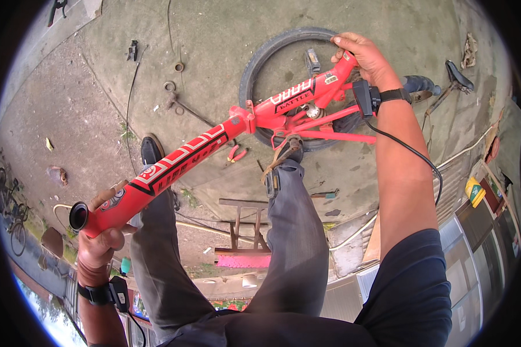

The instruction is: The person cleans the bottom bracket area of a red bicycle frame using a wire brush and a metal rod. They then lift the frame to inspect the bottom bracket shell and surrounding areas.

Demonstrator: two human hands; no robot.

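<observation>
A red bicycle frame (185,159) with white and black lettering lies slantwise across my view, held up above my legs. At lower left my left hand (101,240) is wrapped round the tube beside its dark open end. My right hand (364,55) closes round the upper right end of the frame, near the short seat tube; some of its fingers are hidden behind the tube. Under the frame a bicycle wheel (252,69) with a black tyre lies on the ground, and a pedal (312,61) shows inside its ring. Wristbands with cabled dark boxes are on both my wrists.
Pliers with red handles (236,155) lie between my feet. A black saddle (460,75) on its post is at far right. Several metal parts, including a forked stem (173,101), lie at left. Parked bicycles (11,217) stand at far left, a rusty metal rack (243,222) near me.
</observation>
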